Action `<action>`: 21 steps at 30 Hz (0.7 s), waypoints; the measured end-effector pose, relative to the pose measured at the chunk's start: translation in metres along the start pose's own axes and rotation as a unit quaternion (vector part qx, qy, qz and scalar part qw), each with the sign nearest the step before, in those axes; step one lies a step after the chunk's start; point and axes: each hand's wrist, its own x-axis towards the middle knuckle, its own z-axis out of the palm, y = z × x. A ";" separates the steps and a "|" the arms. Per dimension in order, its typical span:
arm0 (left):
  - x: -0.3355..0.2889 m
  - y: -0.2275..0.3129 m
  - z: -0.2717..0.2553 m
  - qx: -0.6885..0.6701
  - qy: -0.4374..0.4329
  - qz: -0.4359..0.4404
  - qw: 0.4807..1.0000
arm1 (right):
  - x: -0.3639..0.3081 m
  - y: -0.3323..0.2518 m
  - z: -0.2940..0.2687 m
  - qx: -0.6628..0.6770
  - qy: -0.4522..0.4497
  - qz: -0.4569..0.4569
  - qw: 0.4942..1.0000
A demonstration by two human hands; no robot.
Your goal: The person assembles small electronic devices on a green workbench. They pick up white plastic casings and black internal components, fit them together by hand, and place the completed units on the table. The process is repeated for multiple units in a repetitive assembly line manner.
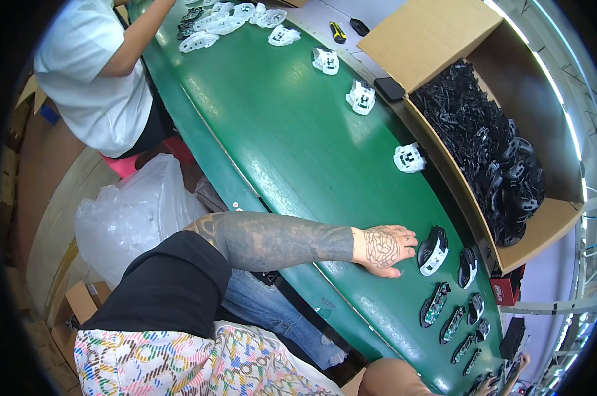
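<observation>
My left hand, on a tattooed arm, rests palm down on the green conveyor belt with its fingers stretched out. Its fingertips are beside a black-and-white computer mouse shell; whether they touch it I cannot tell. A second mouse shell lies farther right. Below them are mouse bases with green circuit boards, one of them nearer the bottom. A bare arm shows at the lower edge, but my right hand cannot be made out.
White shells are spaced along the belt's far side, with several more at the top. A cardboard box of black plastic parts stands beyond. A yellow cutter lies near it. A co-worker sits left; another person's hand is lower right.
</observation>
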 end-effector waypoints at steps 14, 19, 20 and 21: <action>0.035 -0.066 -0.074 0.147 0.184 -0.156 0.959 | -0.026 0.144 -0.160 -0.488 -0.109 0.457 0.735; 0.072 -0.108 -0.074 0.243 0.164 -0.201 0.935 | -0.089 0.212 -0.264 -0.618 -0.385 0.559 0.398; 0.072 -0.116 -0.080 0.223 0.143 -0.222 0.938 | -0.092 0.221 -0.259 -0.608 -0.388 0.580 0.378; 0.070 -0.119 -0.080 0.197 0.119 -0.246 0.942 | -0.094 0.224 -0.257 -0.597 -0.393 0.604 0.352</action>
